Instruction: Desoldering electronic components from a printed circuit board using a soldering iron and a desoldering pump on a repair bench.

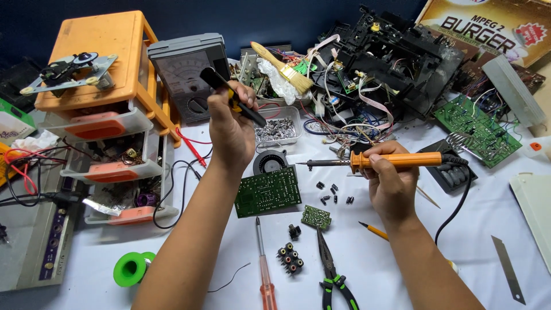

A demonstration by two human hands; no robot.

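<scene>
- left hand [231, 123] is fisted tight round a black-and-yellow tool [232, 96], held up just above the green circuit board [268, 191] lying on the table
- right hand [392, 178], off to the right of that board, is clamped on the orange soldering iron [396, 161], tip pointing left above the board's upper right corner

I'm looking at an electronics repair workshop. Around the green circuit board [267, 191] lie loose capacitors [334, 194] to its right, an analogue multimeter [186, 72] behind it, and a gutted black chassis [396, 57] with tangled wires behind it to the right.
</scene>
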